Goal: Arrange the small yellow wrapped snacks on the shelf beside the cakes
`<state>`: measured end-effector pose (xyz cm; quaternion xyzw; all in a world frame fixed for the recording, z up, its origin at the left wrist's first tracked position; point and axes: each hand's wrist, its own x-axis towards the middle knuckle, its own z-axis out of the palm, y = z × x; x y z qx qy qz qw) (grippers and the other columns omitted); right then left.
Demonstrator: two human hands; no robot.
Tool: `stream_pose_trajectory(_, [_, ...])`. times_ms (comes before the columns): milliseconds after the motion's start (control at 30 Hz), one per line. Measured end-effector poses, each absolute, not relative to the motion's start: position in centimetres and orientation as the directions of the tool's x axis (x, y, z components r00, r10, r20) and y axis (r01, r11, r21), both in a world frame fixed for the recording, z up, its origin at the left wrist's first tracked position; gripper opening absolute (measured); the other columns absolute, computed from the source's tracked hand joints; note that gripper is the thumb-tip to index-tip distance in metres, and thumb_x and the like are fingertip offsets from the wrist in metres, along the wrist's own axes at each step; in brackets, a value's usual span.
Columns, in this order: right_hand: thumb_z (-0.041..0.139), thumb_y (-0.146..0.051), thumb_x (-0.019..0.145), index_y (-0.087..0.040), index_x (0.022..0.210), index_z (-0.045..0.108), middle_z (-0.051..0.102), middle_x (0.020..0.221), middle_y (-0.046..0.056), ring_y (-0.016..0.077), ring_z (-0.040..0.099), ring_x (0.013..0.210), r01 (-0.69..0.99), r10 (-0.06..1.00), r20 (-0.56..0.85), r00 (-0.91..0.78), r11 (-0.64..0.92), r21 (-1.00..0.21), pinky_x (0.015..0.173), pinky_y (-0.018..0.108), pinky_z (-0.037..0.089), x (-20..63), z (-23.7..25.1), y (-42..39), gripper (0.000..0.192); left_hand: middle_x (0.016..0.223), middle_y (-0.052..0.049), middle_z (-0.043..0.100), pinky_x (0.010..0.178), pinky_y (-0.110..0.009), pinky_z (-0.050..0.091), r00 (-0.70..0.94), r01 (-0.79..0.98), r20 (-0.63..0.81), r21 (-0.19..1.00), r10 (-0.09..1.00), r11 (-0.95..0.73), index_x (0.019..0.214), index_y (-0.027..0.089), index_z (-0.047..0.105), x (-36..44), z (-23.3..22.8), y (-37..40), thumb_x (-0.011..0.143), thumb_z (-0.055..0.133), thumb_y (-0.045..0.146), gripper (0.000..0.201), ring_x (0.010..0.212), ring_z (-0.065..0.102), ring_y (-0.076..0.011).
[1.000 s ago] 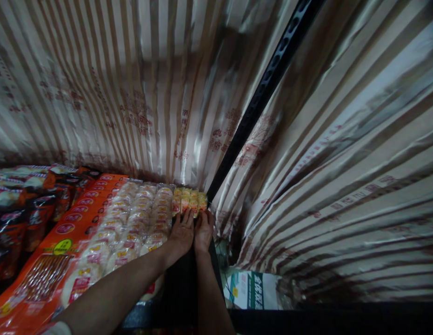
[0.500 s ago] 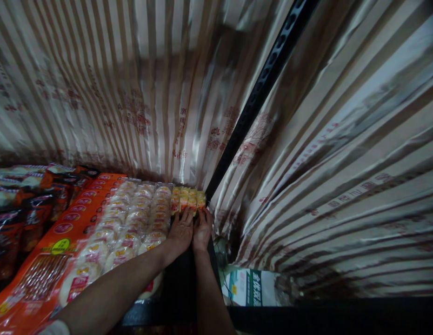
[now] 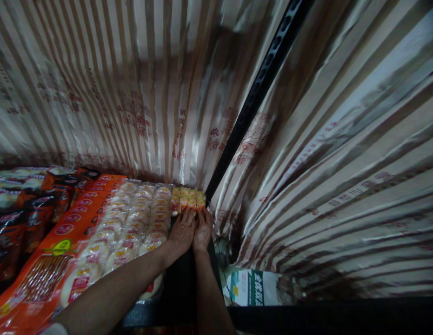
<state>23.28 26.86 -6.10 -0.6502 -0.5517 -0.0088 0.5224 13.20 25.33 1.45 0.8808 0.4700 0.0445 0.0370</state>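
Note:
Small yellow and red packets [image 3: 188, 197] stand in short rows at the back right of the dark shelf [image 3: 177, 288]. My left hand [image 3: 183, 229] lies with its fingers stretched forward, the tips touching the front of these packets. Close beside it, my right hand [image 3: 203, 230] has its fingers extended and slightly bent against the rightmost packets. Neither hand lifts anything. To the left of my left hand run rows of clear-wrapped round white cakes [image 3: 120, 256], partly covered by my left forearm.
Orange packs [image 3: 63, 230] and dark snack bags [image 3: 38, 209] fill the left side. A black slotted post [image 3: 244, 107] rises behind the packets. Striped plastic curtains [image 3: 149, 93] hang at the back and right. A white and green package [image 3: 253, 286] lies lower right.
Almost nothing differs. Both hands keep their places at the yellow packets, with only a very slight shift of the left hand.

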Motion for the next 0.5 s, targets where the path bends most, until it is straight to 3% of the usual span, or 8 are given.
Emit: stream_pose_trajectory(500, [0.041,-0.016,0.083,-0.016,0.103,0.068,0.058,0.118,0.011,0.02,0.048,0.112,0.746,0.69,0.616,0.38,0.166,-0.645,0.097,0.039,0.04,23.3,-5.0,26.6,0.034,0.144,-0.013,0.037,0.107,-0.042,0.034,0.567,0.817,0.122,0.049,0.815,-0.575,0.134,0.009,0.043,13.2,0.8,25.5,0.09,0.031,0.013,0.046,0.137,0.026,-0.0259])
